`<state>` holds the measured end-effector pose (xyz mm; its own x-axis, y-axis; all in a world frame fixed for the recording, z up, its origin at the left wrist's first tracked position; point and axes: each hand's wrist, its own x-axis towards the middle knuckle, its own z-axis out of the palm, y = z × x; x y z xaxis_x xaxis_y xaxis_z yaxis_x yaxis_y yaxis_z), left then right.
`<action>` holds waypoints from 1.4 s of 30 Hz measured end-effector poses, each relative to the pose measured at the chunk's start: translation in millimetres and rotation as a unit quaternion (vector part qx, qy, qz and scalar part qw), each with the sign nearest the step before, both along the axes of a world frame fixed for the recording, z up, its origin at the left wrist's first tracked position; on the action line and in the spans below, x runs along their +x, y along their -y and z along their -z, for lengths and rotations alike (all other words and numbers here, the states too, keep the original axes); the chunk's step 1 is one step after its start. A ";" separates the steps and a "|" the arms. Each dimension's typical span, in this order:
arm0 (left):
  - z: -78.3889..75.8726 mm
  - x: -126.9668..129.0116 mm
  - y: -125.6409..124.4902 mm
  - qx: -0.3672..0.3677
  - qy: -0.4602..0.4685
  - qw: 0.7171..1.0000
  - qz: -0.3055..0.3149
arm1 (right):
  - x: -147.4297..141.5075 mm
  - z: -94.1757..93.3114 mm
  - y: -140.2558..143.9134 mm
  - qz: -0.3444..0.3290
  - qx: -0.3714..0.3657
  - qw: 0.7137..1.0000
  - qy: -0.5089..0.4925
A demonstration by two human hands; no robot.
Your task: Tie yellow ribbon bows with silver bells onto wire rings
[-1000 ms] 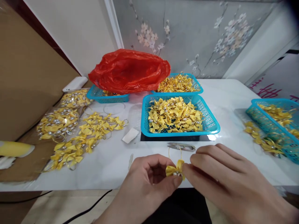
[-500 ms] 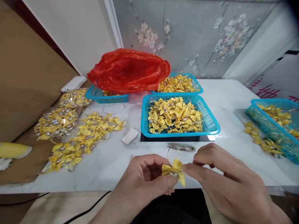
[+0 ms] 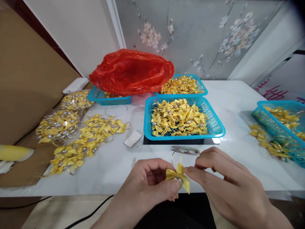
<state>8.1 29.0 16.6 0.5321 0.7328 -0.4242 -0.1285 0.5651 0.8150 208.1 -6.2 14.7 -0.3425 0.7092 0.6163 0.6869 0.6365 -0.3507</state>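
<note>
A yellow ribbon bow [image 3: 179,173] with a pearly bead at its centre and a thin golden loop on top is held over the table's front edge. My left hand [image 3: 152,184] is closed on it, thumb in front across the bead. From the right, my right hand [image 3: 228,181] pinches the bow's right-hand ribbon loop at the fingertips, its other fingers curled. The underside of that pinch is hidden. Small thread snips [image 3: 186,150] lie on the table just beyond the bow.
A blue basket [image 3: 184,137] of yellow bows stands ahead, with more baskets behind and at right [image 3: 274,127]. A red plastic bag [image 3: 131,73] covers one. Loose bows [image 3: 95,130] and bagged bows [image 3: 57,125] lie left. A white paper piece [image 3: 132,138] lies near the middle basket.
The bow's upper ribbon loop looks narrower and its lower tail hangs slightly lower. My right fingertips have shifted slightly left against the bow. My left hand stays almost still.
</note>
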 end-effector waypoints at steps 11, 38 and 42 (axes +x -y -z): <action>4.2 -0.4 1.1 0.013 -0.007 1.000 -0.008 | -0.9 -26.7 -7.8 -0.052 0.053 0.988 0.133; 3.6 -0.6 7.4 -0.018 0.072 0.996 -0.052 | -7.4 -2.7 0.2 0.010 0.006 0.999 -0.046; 4.6 -0.6 6.7 -0.019 0.084 0.995 -0.045 | -9.1 0.4 -0.2 0.011 0.025 0.999 -0.035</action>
<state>7.5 22.2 12.1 0.5300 0.7660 -0.3638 -0.3125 0.5752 0.7559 199.0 -6.0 14.3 -0.2815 0.6835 0.6735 0.6760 0.6395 -0.3663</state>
